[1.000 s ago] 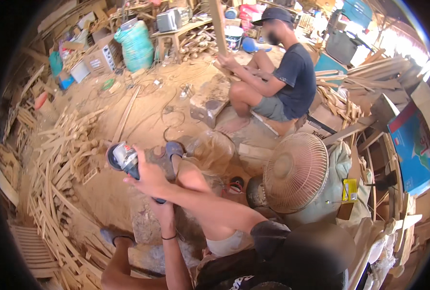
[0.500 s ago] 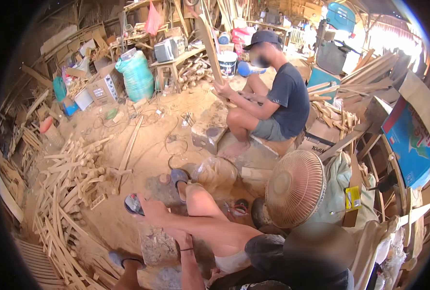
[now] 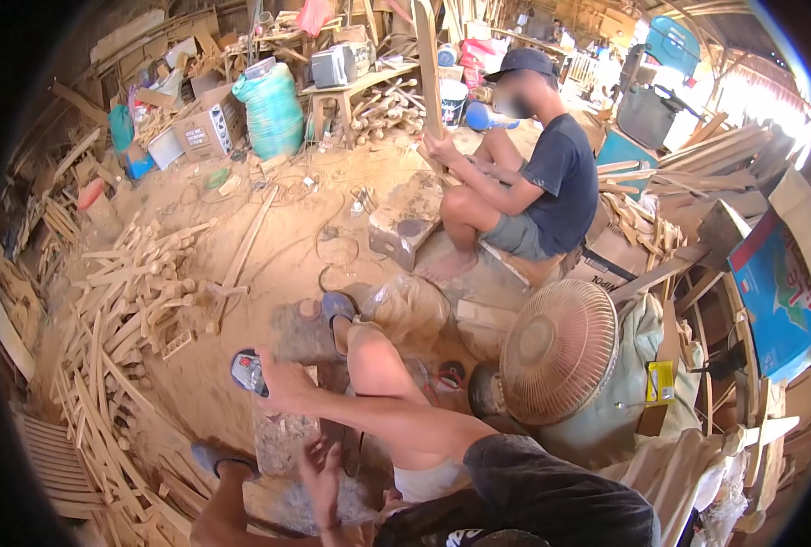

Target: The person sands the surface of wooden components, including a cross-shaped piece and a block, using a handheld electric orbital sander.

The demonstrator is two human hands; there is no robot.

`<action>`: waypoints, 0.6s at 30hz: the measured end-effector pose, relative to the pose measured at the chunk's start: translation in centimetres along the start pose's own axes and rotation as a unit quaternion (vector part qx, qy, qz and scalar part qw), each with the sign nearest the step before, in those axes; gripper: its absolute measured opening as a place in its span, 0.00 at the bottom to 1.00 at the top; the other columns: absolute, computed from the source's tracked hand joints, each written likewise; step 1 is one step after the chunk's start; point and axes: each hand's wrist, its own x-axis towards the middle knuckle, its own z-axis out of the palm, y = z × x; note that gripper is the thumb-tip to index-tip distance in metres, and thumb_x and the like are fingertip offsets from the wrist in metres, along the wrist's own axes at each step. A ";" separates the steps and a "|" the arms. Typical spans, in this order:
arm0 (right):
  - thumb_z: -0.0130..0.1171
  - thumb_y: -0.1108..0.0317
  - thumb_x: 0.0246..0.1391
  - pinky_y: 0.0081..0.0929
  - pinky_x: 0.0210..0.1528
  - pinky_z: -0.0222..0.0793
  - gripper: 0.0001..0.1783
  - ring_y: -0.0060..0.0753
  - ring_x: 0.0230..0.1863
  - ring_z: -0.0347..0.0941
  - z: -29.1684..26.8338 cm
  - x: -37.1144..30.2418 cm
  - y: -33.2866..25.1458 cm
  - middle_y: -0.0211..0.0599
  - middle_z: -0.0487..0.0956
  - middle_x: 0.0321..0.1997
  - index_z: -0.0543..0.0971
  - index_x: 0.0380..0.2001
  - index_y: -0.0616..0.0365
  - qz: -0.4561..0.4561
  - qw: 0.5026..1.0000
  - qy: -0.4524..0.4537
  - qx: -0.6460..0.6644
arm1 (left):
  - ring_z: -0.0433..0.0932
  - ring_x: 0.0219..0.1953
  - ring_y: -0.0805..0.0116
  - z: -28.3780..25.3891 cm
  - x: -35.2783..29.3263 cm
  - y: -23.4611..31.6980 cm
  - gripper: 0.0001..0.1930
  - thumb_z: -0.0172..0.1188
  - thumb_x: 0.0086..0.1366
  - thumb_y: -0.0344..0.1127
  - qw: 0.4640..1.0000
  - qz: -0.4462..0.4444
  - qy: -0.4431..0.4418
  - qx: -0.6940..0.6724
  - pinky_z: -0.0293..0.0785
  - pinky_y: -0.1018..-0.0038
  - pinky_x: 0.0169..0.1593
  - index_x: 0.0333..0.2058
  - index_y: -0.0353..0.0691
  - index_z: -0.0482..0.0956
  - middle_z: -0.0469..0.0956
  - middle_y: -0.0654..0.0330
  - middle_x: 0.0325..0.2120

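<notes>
Grinder (image 3: 250,371) was in the right hand (image 3: 285,387), fingers wrapped round its body; only its rounded grey head, with a red patch and dark rim, showed past the grip, facing the person's left; the hand hid the rest; whether any disc was turning could not be told. In view the grinder lay left of the bent knee (image 3: 374,360) and just past the far end of the block (image 3: 281,444); the wood pile (image 3: 141,314) was farther left, apart from it. Left hand (image 3: 319,469) was released, fingers loosely bent, nothing seen in it; it hung nearer the body than the grinder, not touching it. Notes on handling, as judgement: a one-handed hold looked workable for a short while, provided the grip stayed firm on the body and the head faced away from knee and sandal (image 3: 336,305); the free hand was best kept behind the head, or brought back to the tail for steadiness before any load; a relaxed wrist would probably let the head dip toward the block. Cords (image 3: 326,232) on the floor beyond called for a check that none lay under the head; the co-worker (image 3: 565,173), seated ahead and to the right with an upright plank (image 3: 428,77), was best kept out of the head's line.
</notes>
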 end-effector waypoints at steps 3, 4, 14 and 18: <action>0.74 0.62 0.47 0.61 0.44 0.81 0.49 0.73 0.40 0.84 -0.5 -0.4 0.5 0.64 0.84 0.36 0.58 0.67 0.65 0.013 1.000 -0.002 0.003 | 0.80 0.56 0.66 -9.5 -8.1 4.7 0.24 0.68 0.71 0.24 0.982 0.132 0.031 0.133 0.78 0.69 0.60 0.64 0.38 0.75 0.82 0.57 0.53; 0.74 0.62 0.48 0.62 0.44 0.81 0.49 0.73 0.40 0.84 -0.8 -0.6 0.6 0.64 0.84 0.36 0.58 0.67 0.65 0.023 1.000 -0.005 0.004 | 0.83 0.57 0.59 -14.9 -11.1 6.0 0.25 0.67 0.72 0.36 0.957 0.201 0.042 0.205 0.78 0.61 0.63 0.65 0.37 0.76 0.83 0.51 0.56; 0.75 0.50 0.54 0.59 0.46 0.80 0.50 0.71 0.42 0.85 -2.2 -0.4 -0.9 0.66 0.85 0.40 0.57 0.66 0.66 0.042 0.999 -0.015 0.028 | 0.83 0.57 0.57 -13.3 -6.8 2.4 0.24 0.67 0.72 0.37 0.941 0.014 0.195 0.278 0.76 0.58 0.64 0.64 0.38 0.77 0.84 0.51 0.56; 0.76 0.48 0.56 0.59 0.46 0.80 0.51 0.71 0.42 0.85 -1.6 -0.2 -0.4 0.66 0.85 0.39 0.57 0.66 0.67 0.033 0.999 -0.005 0.024 | 0.83 0.57 0.57 -12.4 -5.6 0.3 0.24 0.66 0.72 0.37 0.945 -0.013 0.181 0.270 0.75 0.58 0.65 0.64 0.38 0.78 0.84 0.50 0.56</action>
